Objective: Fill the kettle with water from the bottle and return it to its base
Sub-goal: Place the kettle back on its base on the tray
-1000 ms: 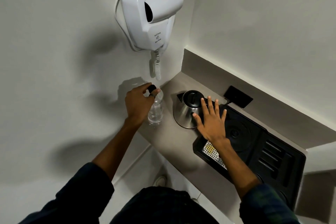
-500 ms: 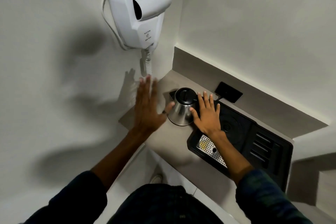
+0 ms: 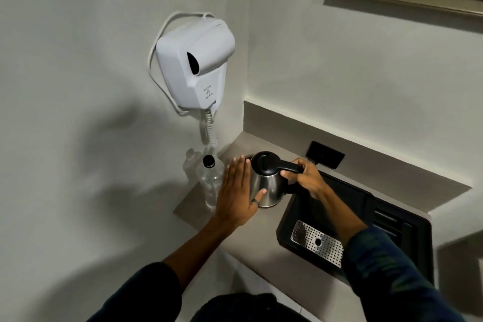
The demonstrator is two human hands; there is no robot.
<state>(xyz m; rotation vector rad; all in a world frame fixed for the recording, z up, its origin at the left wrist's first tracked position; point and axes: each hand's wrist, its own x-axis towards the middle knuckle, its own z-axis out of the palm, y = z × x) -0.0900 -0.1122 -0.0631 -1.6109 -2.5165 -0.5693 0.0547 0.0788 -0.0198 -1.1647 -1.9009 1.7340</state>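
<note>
now that the right hand has closed round the kettle handle, filling can begin. the left hand, fingers spread, has left the capped bottle.

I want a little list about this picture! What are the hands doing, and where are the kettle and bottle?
kettle: steel, black lid shut, standing on the counter beside the black tray
bottle: clear, black cap on, upright at the counter's left edge near the wall
right hand: closed around the kettle's black handle
left hand: open and flat, between bottle and kettle, thumb by the kettle's side
hair dryer: white, on the wall above the bottle
</note>
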